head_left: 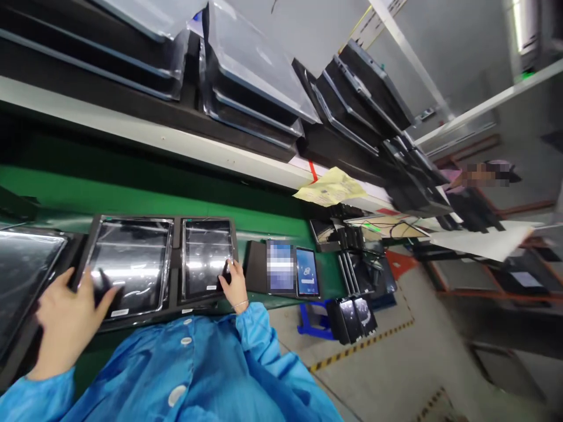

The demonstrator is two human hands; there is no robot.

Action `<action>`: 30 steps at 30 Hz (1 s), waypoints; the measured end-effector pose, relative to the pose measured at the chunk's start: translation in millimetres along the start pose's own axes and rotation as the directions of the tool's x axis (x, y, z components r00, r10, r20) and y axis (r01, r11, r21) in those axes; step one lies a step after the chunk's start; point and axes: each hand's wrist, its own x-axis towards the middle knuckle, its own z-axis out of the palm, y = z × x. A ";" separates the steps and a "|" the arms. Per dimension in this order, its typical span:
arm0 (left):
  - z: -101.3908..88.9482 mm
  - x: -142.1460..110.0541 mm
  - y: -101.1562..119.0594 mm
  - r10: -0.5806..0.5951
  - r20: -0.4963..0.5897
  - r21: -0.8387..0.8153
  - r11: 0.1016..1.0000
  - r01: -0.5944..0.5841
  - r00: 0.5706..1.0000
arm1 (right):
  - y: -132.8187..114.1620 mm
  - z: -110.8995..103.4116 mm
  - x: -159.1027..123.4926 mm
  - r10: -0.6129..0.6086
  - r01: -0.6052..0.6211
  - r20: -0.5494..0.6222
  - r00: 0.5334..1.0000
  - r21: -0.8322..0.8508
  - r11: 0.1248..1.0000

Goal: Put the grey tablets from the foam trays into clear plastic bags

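My left hand [70, 319] is over the left part of the bench, fingers spread. Its fingertips are by the lower left corner of a dark screen panel [132, 264] in clear plastic film, lying in a black foam tray [176, 275]. Another wrapped panel [206, 252], darker and narrower, lies in the same tray to the right. At its lower right edge is my right hand [236, 284], thumb and fingers apart, fingertips on or just over the edge. A further wrapped panel [24, 275] sits at far left, partly cut off by the frame.
Two lit tablets [281, 272] [307, 272] stand right of the tray on the green bench [259, 220]. Above runs a shelf [176, 140] with stacked foam trays and panels. A yellow paper [332, 187] hangs from it. A blue stool [314, 322] stands below; a person [457, 179] is farther right.
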 end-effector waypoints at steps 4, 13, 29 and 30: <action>27.0 3.9 59.0 0.184 0.049 -0.028 0.983 -0.183 0.982 | -25.7 1.9 -14.5 -0.032 0.036 0.027 0.999 -0.180 0.983; 43.5 28.3 81.5 0.241 0.141 0.021 0.969 -0.247 0.960 | -52.2 15.2 -4.7 0.019 0.116 0.281 0.959 -0.457 0.882; 26.2 32.8 103.1 0.225 0.238 0.163 0.950 -0.267 0.945 | -105.3 8.3 49.0 -0.091 0.203 0.372 0.924 -0.274 0.940; 17.8 33.9 104.0 0.234 0.256 0.166 0.945 -0.281 0.938 | -110.1 13.7 53.4 -0.089 0.202 0.345 0.934 -0.306 0.930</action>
